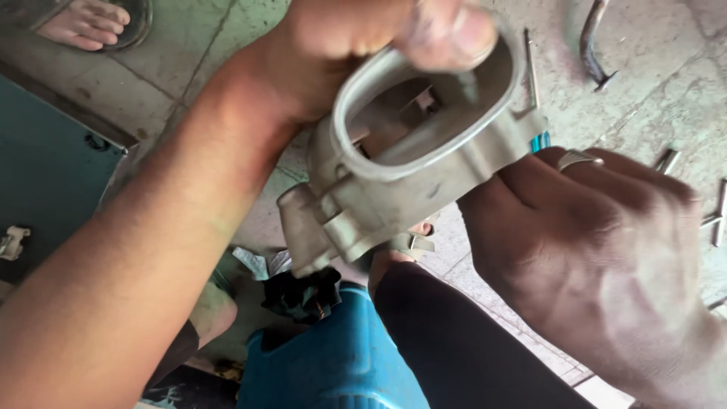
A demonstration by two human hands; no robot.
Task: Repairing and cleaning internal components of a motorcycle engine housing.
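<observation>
A grey cast metal housing (394, 189) with a rounded oval opening is held up close to the camera. My left hand (356, 45) grips its upper rim, thumb pressed over the edge. My right hand (598, 250), with a ring on one finger, closes on the housing's right side; a bit of a blue-handled tool (540, 141) shows at its fingers. The inside of the housing is in shadow and blurred.
Below is a concrete floor (651, 98) with several loose metal pins (716, 212) and a curved dark metal piece (592, 45). A blue container (333, 363), a dark rag (301, 294) and my dark-clothed leg (454, 348) lie underneath. Another person's foot (85, 23) is at top left.
</observation>
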